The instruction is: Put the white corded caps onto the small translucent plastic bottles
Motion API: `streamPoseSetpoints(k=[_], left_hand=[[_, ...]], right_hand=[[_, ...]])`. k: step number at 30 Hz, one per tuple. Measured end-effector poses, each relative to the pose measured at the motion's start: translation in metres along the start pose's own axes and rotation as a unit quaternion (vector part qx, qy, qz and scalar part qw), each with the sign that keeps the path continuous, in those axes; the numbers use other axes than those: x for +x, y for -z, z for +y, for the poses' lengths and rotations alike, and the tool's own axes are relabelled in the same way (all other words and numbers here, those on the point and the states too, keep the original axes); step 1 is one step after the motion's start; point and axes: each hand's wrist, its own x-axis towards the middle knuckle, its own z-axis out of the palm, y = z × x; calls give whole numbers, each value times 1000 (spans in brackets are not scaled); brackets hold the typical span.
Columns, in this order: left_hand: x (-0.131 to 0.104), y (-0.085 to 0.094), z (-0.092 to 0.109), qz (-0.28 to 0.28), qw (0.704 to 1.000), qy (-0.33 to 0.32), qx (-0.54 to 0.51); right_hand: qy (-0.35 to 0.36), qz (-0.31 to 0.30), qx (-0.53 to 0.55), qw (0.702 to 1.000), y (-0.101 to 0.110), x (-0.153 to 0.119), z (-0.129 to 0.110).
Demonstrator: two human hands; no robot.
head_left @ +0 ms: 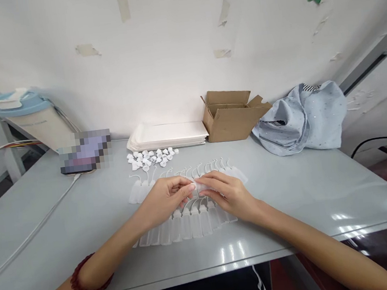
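You had a small whitish plastic piece (202, 187) between your fingertips, raised over the middle of the desk (301, 188); your fingers hid much of it, so its full shape could not be told. Your left hand (166, 195) pinched its left end between thumb and fingers, and your right hand (234, 194) gripped the other end, the two sets of fingertips nearly meeting. Beneath and in front of your hands lay a near row of translucent pouches (185, 226), side by side, with thin curved tails pointing away from you. Beyond your hands ran a far row of similar pouches (136, 192), partly covered by them. Past that sat a loose cluster of white caps (153, 158), just before a stack of white sheets (174, 134). An open cardboard box (228, 124) stood to its right, beside a crumpled pale blue cloth (306, 119). Leftward were a blurred phone (85, 153) and a blue-lidded cup (33, 120).
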Motion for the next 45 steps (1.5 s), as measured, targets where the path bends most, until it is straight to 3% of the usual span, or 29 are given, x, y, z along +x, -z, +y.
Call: streamPoseSetpoints(k=[6, 10, 13, 17, 20, 25, 29, 31, 33, 35, 37, 39, 42, 45], left_hand=[[-3, -5, 1, -7, 1000, 14, -17], [-6, -7, 3, -5, 1000, 18, -4], [-7, -10, -2, 14, 999, -26, 20], [-7, -15, -8, 98, 983, -128, 88], [-7, -14, -5, 99, 985, -128, 66], [-6, -8, 6, 30, 999, -23, -12], [-7, -10, 4, 9, 1000, -19, 7], [-8, -12, -1, 22, 997, -55, 44], [-8, -16, -6, 72, 983, -135, 106], [-7, -18, -12, 130, 947, -243, 165], [-7, -18, -13, 157, 917, -312, 192], [-6, -16, -10, 134, 930, -292, 178], [-8, -11, 1, 74, 978, -161, 113], [-10, -9, 9, 41, 990, -84, 104]], right_hand=[[49, 27, -75, 996, 0, 0, -3], [31, 8, -68, 997, 2, -1, -6], [-40, -11, -10, 999, 4, -1, -8], [-176, -18, 108, 978, 7, 2, -10], [-232, -15, 159, 960, 9, 5, -11], [-186, 8, 126, 974, 10, 5, -12], [-136, -2, 84, 987, 10, 3, -15], [-140, -8, 90, 986, 10, 3, -17], [-177, -17, 133, 975, 12, 5, -17], [-225, -30, 191, 955, 14, 7, -17], [-257, -38, 230, 938, 15, 9, -16], [-268, -43, 248, 930, 16, 10, -15], [-254, -34, 237, 937, 16, 11, -15], [-213, -30, 201, 956, 16, 10, -17]])
